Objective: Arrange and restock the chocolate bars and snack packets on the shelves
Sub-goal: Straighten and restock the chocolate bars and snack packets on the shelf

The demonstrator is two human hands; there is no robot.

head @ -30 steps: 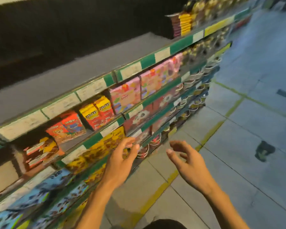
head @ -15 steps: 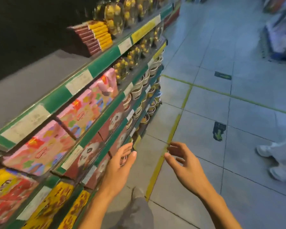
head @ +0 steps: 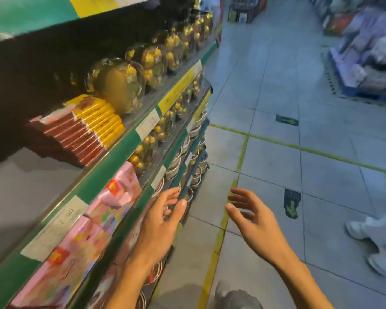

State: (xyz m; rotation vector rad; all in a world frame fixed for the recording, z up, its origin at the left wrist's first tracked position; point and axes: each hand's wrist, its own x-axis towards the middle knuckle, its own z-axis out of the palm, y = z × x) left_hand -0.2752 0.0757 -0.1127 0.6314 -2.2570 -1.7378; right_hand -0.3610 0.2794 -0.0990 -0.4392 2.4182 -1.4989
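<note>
A stack of red and gold chocolate bars [head: 85, 128] lies on an upper shelf [head: 112, 152] at left, with pink boxes [head: 94, 217] on the shelf below. Both hands reach forward, holding nothing: the left hand [head: 158, 221] beside the shelf edges, the right hand [head: 252, 217] over the floor [head: 288, 85], each grip relaxed, fingers apart.

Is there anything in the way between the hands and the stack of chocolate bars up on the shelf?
Nothing visible blocks them. The left hand and right hand are both empty, lower down by the shelf fronts. The stack of chocolate bars lies on the higher shelf, open at the front, with gold-wrapped chocolates beside it.
</note>
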